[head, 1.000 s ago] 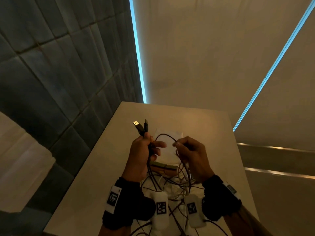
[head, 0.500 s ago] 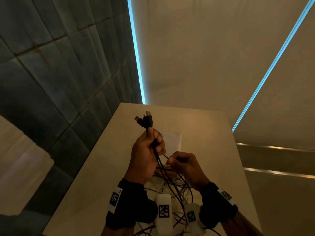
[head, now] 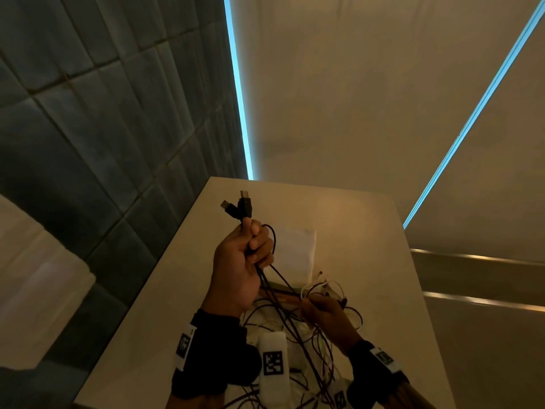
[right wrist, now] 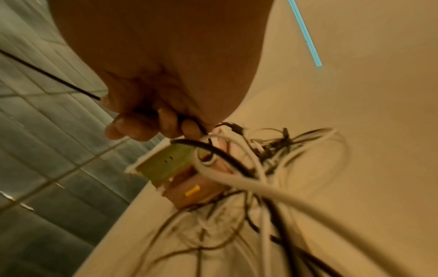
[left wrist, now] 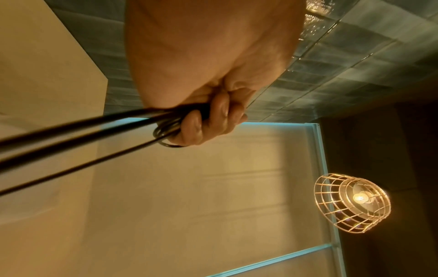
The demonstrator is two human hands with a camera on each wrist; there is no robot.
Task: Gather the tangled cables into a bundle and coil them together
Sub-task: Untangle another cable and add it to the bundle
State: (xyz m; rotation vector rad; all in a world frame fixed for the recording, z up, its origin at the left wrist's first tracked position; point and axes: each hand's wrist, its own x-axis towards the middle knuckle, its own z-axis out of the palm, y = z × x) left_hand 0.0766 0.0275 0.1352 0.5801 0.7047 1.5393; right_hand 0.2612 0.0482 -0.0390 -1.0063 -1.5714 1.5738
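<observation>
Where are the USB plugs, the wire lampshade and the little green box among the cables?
USB plugs (head: 240, 205), head view, on the dark plug bodies.
Wire lampshade (left wrist: 331, 215), left wrist view, on its cage side.
Green box (right wrist: 166, 163), right wrist view, on its green face.

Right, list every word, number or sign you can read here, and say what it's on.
No readable words or numbers in any view.
Square black-and-white code markers, not text: on the left wristband, the right wristband and the white wrist units.
Two dark marks on the green box: too blurred to read.
</observation>
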